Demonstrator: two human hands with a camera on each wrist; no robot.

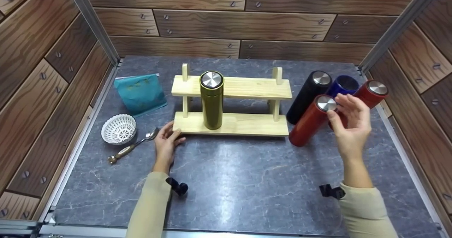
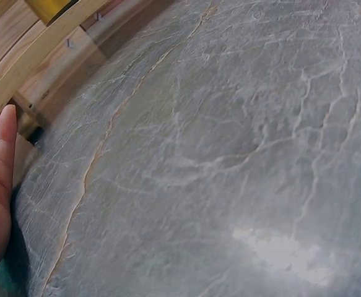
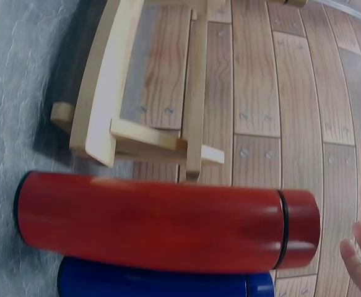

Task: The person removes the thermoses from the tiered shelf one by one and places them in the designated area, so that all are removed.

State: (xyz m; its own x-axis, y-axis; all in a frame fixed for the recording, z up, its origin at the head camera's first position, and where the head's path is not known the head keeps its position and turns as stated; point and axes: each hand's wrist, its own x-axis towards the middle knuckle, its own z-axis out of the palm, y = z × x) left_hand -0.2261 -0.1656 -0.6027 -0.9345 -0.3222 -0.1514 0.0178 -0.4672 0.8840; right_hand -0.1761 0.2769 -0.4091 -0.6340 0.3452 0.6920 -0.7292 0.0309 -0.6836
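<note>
A two-tier wooden shelf rack (image 1: 254, 124) stands mid-table. My left hand (image 1: 165, 144) holds the left end of its lower board; in the left wrist view the fingers (image 2: 5, 145) touch the wood. On that lower board an olive-gold thermos flask (image 1: 212, 107) stands upright. My right hand (image 1: 353, 125), fingers apart and slightly bent, is beside the lid of the front red thermos flask (image 1: 306, 126). The right wrist view shows a gap between the red flask's lid (image 3: 301, 229) and the fingertips (image 3: 348, 249).
Behind the front red flask stand a black flask (image 1: 304, 98), a blue flask (image 1: 342, 84) and a second red flask (image 1: 373, 91). To the left are a teal pouch (image 1: 141, 94), a white patterned bowl (image 1: 119, 129) and a spoon (image 1: 131, 147). Wood-patterned walls enclose the table.
</note>
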